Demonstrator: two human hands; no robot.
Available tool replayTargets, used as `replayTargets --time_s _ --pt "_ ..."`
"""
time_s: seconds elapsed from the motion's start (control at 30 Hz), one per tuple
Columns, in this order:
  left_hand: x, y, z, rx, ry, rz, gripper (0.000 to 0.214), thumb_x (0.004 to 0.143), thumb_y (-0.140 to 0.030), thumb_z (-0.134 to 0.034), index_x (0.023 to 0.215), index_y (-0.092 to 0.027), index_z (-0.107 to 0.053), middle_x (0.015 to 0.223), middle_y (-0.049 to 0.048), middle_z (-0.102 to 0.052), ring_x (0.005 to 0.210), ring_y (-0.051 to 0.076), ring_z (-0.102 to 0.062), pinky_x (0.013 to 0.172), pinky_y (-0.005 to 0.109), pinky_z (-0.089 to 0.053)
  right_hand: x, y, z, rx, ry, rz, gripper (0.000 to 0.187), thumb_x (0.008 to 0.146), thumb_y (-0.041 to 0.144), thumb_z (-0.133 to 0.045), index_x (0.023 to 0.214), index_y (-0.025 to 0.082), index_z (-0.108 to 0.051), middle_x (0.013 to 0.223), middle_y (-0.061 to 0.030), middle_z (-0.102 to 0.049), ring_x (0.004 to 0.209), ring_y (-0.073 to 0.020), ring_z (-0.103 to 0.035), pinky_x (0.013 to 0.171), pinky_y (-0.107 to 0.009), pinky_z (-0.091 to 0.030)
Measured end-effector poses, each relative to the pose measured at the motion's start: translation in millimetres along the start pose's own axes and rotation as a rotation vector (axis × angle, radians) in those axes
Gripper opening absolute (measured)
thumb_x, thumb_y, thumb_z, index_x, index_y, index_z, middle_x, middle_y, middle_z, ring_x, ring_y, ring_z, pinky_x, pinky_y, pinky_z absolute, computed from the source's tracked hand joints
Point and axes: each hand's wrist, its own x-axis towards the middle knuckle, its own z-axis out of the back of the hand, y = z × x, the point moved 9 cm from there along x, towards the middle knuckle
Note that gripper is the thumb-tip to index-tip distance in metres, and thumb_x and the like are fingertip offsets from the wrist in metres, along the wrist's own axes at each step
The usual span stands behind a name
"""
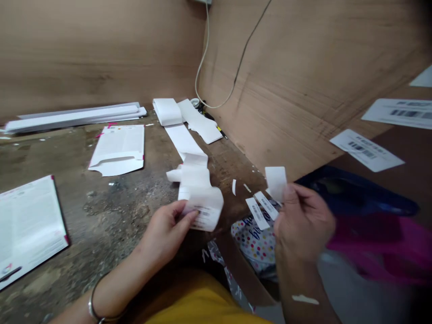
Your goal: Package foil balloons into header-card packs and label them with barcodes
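Observation:
My left hand pinches the near end of a long white label strip between thumb and fingers. Printed barcodes show faintly on the curled end, and the strip runs back in folds to a flattened stack of labels. Off to the right, my right hand is closed on a small blank white label. Two narrow barcode stickers, one a front sticker and one a rear sticker, lie just left of its fingers; whether they touch the hand I cannot tell.
Flat white printed envelopes and a white packet lie on the worn table. Long white sheets line the back wall. More barcode stickers cling to the right panel's edge. A cable hangs in the corner.

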Motion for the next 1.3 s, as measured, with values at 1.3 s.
replayTargets --time_s 1.3 --pt "-2.0 -5.5 -6.0 -0.346 0.040 0.065 0.027 0.076 -0.033 -0.067 0.093 -0.013 -0.065 0.097 0.0090 -0.072 0.088 0.022 -0.065 0.084 0.036 -0.050 -33.7 37.0 -66.0 -0.152 0.492 0.199 0.024 0.083 0.029 -0.063 0.105 0.022 -0.061 0.107 -0.0100 -0.063 0.098 -0.0249 -0.060 0.084 -0.043 -0.051"
